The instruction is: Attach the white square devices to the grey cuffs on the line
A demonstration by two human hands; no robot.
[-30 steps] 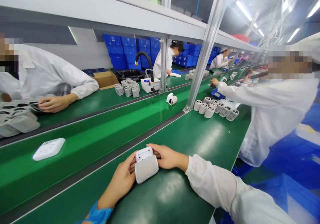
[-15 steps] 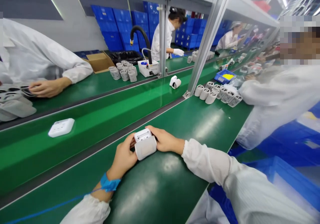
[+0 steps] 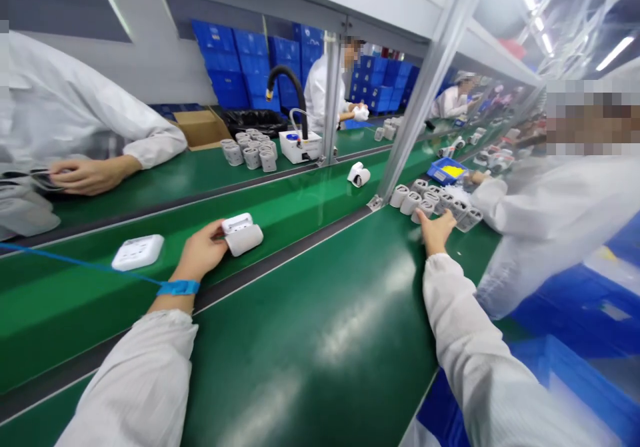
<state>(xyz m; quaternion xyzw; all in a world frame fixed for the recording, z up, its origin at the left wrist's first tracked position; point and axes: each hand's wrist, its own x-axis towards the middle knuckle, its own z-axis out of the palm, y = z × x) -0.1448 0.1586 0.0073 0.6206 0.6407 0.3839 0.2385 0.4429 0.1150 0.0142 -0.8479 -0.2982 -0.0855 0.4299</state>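
My left hand [image 3: 204,252], with a blue band at the wrist, is closed on the near side of a wrist blood pressure monitor [image 3: 243,239], a white rounded case on a curled pale grey cuff. It is held at the green conveyor belt [image 3: 295,210]; whether it touches the belt I cannot tell. To the left of that hand, a flat white case [image 3: 138,252] lies on the belt. My right hand [image 3: 437,230] reaches to a cluster of grey cuffs [image 3: 411,202] on the green table, thumb and fingers apart at the front cuffs.
A metal post [image 3: 425,87] stands between belt and table. Farther along the belt lies another monitor [image 3: 359,175]. A blue tray [image 3: 447,170] with yellow pieces sits behind the cuffs. One co-worker [image 3: 560,214] is close at right, another person's hand [image 3: 93,175] at left.
My hands have parted. The left has carried the monitor left and forward to the belt; the right has let go of it and moved right to the cuffs.
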